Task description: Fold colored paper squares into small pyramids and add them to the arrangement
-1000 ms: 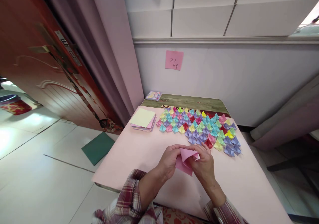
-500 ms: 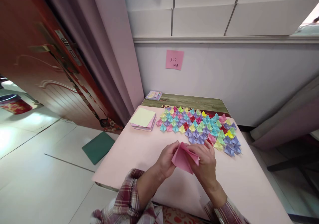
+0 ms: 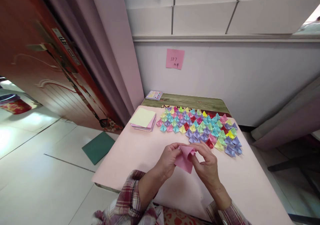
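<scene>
Both my hands hold a partly folded pink paper (image 3: 185,159) just above the pink table (image 3: 135,155). My left hand (image 3: 168,160) pinches its left side and my right hand (image 3: 207,165) pinches its right side, fingers closed on the folds. Beyond my hands lie several small folded paper shapes (image 3: 200,128) in many colours, packed side by side. A stack of square paper sheets (image 3: 143,119), yellow on top, sits at the far left of the table.
A small colourful box (image 3: 154,95) lies on the wooden strip (image 3: 190,102) behind the table. A pink note (image 3: 174,59) is stuck to the wall. A green sheet (image 3: 98,147) lies on the tiled floor at left, near a red door (image 3: 37,58) and curtain (image 3: 112,51).
The pink paper has been folded smaller and tighter between my hands. My fingers have shifted along its top edge; the hands stay in the same place.
</scene>
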Motion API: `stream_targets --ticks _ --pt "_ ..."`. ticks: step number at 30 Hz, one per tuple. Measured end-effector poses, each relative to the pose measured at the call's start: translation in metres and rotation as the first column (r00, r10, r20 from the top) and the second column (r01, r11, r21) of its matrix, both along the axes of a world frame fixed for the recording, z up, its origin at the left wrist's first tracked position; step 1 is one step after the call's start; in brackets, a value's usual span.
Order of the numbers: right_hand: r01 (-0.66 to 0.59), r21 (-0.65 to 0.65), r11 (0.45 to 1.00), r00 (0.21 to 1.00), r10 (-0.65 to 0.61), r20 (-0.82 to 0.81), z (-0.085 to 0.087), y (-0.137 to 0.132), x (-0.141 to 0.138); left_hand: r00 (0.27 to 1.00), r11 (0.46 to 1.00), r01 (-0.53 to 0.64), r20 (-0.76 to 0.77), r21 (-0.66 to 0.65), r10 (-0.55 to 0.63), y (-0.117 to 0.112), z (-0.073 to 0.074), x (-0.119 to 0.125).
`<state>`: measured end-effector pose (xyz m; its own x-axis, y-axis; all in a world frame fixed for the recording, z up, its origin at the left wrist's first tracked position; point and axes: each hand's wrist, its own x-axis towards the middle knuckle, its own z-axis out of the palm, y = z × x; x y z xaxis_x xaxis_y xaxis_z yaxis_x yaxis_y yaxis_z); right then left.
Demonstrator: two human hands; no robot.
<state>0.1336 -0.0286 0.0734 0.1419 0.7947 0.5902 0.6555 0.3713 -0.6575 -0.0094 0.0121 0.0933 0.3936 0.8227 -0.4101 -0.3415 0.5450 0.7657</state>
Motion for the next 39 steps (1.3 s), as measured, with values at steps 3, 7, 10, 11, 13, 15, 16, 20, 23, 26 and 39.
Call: stream_targets --ticks 3,7,10,11,13,15,16,20,23,26,39 --pt "-0.054 0.058 0.997 0.998 0.052 0.043 0.001 -0.001 0.001 1.0 1.0 -0.025 0.005 -0.018 0.025 0.002 -0.001 -0.001" --pt "-0.051 0.087 0.995 0.991 0.039 0.131 -0.001 0.0 0.001 0.998 0.997 -0.052 0.015 -0.058 0.053 0.004 -0.001 -0.003" --pt "-0.065 0.116 0.991 0.973 0.038 0.228 0.0 0.0 0.001 0.998 0.997 -0.05 0.02 -0.051 0.051 0.005 0.0 -0.004" --pt "-0.07 0.133 0.989 0.967 0.035 0.253 0.0 0.0 0.001 0.999 0.998 -0.046 0.022 -0.049 0.048 0.004 0.001 -0.004" --pt "-0.078 0.171 0.982 0.956 0.025 0.293 0.001 0.0 0.001 0.999 0.998 -0.043 0.025 -0.046 0.044 0.004 0.001 -0.004" --pt "-0.086 0.193 0.977 0.945 0.019 0.327 0.001 -0.001 0.002 0.999 0.998 -0.04 0.031 -0.049 0.041 0.003 0.001 -0.004" --pt "-0.092 0.197 0.976 0.939 0.019 0.343 0.002 -0.001 0.002 0.998 0.998 -0.043 0.041 -0.053 0.046 0.003 0.001 -0.004" --pt "-0.127 0.173 0.977 0.912 0.047 0.408 0.006 -0.004 0.003 0.991 0.991 -0.054 0.112 -0.12 0.068 0.004 0.001 -0.004" --pt "-0.165 0.129 0.978 0.886 0.09 0.456 0.011 -0.006 0.002 0.983 0.987 -0.028 0.175 -0.16 0.056 0.005 0.001 -0.005" --pt "-0.227 0.074 0.971 0.867 0.167 0.47 0.014 -0.011 0.004 0.985 0.995 -0.01 0.17 -0.097 0.026 0.007 0.001 -0.01" --pt "-0.391 -0.374 0.841 0.588 -0.085 -0.805 -0.002 -0.001 -0.01 0.997 0.995 0.033 0.066 0.091 -0.039 0.01 0.001 -0.011"
